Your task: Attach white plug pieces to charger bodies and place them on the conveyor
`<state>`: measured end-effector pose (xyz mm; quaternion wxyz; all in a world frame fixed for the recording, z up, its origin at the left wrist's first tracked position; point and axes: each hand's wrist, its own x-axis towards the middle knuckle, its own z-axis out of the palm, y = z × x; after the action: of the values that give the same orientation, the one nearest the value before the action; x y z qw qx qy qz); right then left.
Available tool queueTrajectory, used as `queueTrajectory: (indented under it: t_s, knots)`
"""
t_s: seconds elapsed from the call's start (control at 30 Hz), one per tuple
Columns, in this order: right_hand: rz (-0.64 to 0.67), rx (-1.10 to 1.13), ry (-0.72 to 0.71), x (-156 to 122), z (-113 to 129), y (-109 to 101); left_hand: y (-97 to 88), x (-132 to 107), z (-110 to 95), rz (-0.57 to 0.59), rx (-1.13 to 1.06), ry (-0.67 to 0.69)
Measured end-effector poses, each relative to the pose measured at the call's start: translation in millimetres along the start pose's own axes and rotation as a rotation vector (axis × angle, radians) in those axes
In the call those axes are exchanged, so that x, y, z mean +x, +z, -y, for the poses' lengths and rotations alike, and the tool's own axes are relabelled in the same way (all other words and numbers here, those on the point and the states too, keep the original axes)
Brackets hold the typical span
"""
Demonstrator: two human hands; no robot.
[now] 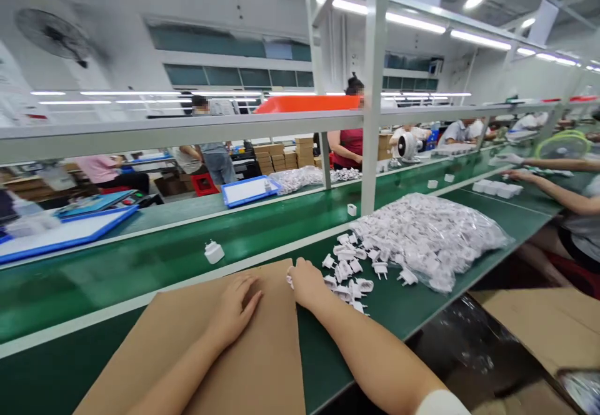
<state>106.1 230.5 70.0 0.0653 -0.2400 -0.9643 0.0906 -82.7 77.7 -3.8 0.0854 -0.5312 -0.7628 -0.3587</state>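
Note:
My left hand (237, 310) lies flat on a sheet of brown cardboard (267, 365), fingers stretched out and thumb apart. At the cardboard's upper right corner, my right hand (307, 285) is closed, with part of a small white plug adapter (289, 276) showing at its fingertips. The rest of that adapter is hidden by the hand. Just right of my right hand, loose white plug adapters (344, 268) lie in a pile, several with their pins showing. They spread from the mouth of a clear plastic bag (431, 234) packed with more of them.
A green conveyor belt (154, 265) runs behind the cardboard, carrying a single adapter (214, 252) and others farther right. A white metal post (374, 90) and shelf rail (187, 126) stand above it. At right, a co-worker's arm (548, 190) reaches over the bench.

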Motion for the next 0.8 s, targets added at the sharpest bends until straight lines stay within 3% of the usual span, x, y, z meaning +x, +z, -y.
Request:
queueTrajectory:
  t_s: [0.2, 0.43, 0.63, 0.8]
  knots:
    - [-0.07, 0.041, 0.047, 9, 4, 3, -6.0, 4, -1, -0.105, -0.175, -0.065]
    - [-0.172, 0.297, -0.123, 18, 5, 17, -12.3, 12, -2, -0.017, -0.329, -0.129]
    - [-0.114, 0.62, -0.153, 16, 21, 33, -20.7, 7, -14, 0.025, -0.382, 0.149]
    - [-0.065, 0.794, -0.084, 20, 30, 37, -24.7, 5, -17, 0.059, -0.482, 0.226]
